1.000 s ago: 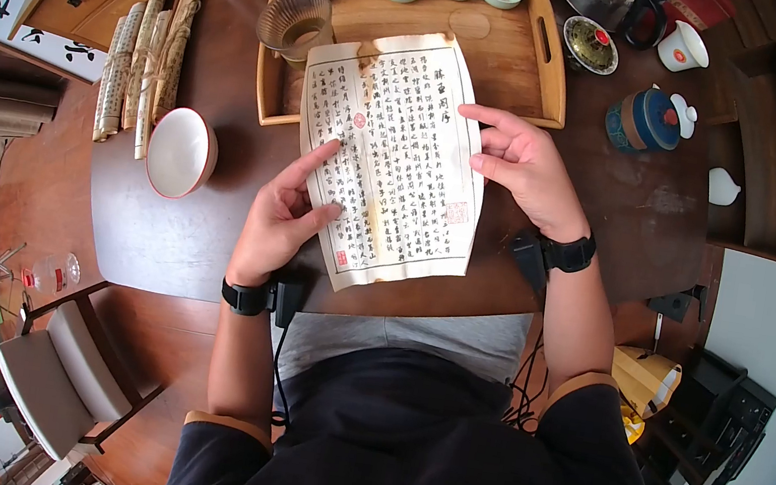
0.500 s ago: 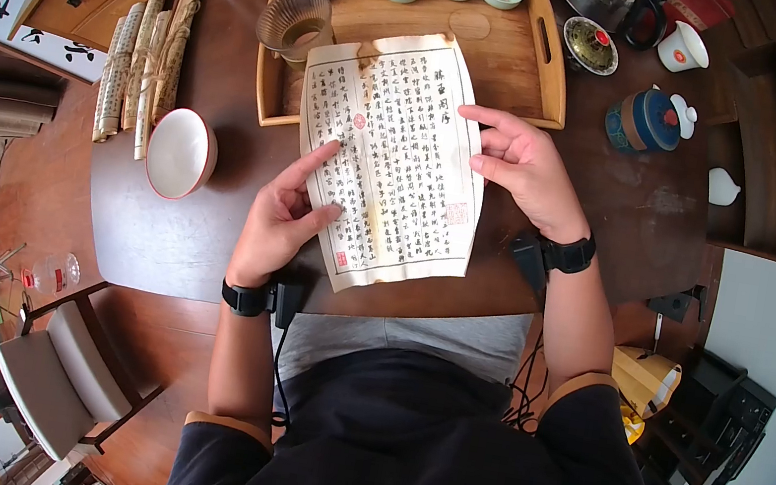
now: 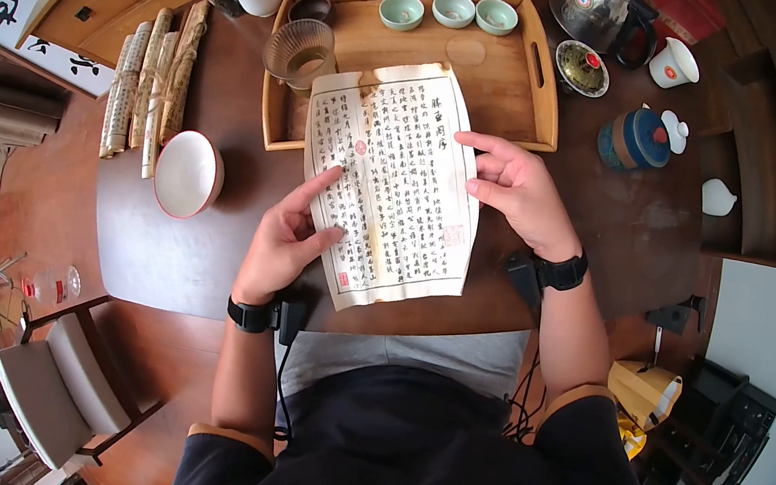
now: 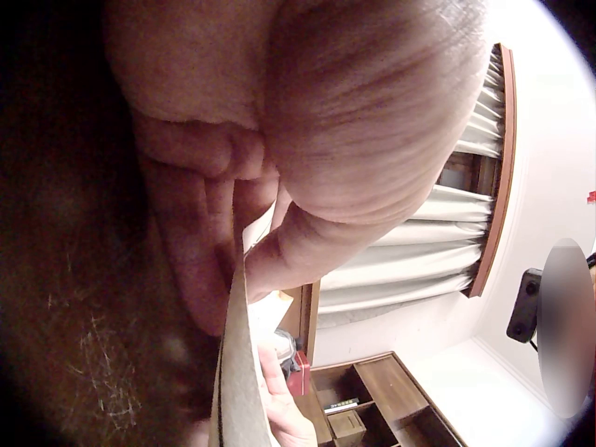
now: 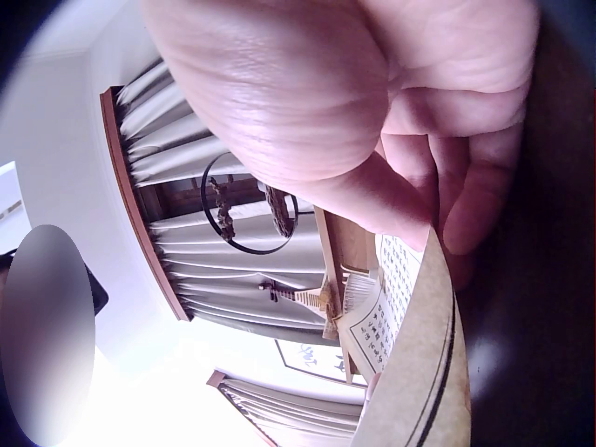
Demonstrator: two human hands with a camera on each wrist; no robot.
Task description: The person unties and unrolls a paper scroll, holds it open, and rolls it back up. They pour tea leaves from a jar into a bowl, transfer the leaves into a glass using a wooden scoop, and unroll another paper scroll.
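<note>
A sheet of aged paper (image 3: 392,183) with columns of handwritten characters and red seal stamps is held up between both hands, its top end overlapping the wooden tray in the head view. My left hand (image 3: 280,237) pinches the sheet's left edge between thumb and fingers. On the opposite edge, my right hand (image 3: 525,201) pinches it the same way. The left wrist view shows the paper's edge (image 4: 240,382) running between thumb and fingers. In the right wrist view the sheet (image 5: 428,354) bows, with its dark border line and some writing showing.
Beyond the sheet, the wooden tray (image 3: 497,83) bears green cups (image 3: 453,9) and a ribbed glass pitcher (image 3: 301,51). Rolled scrolls (image 3: 152,87) and a white bowl (image 3: 188,175) stand left. A kettle (image 3: 587,16), lidded dish (image 3: 583,68) and blue jar (image 3: 634,139) stand right.
The whole head view has shifted, with the table and its things now slightly lower in the frame. Both hands keep their hold on the sheet.
</note>
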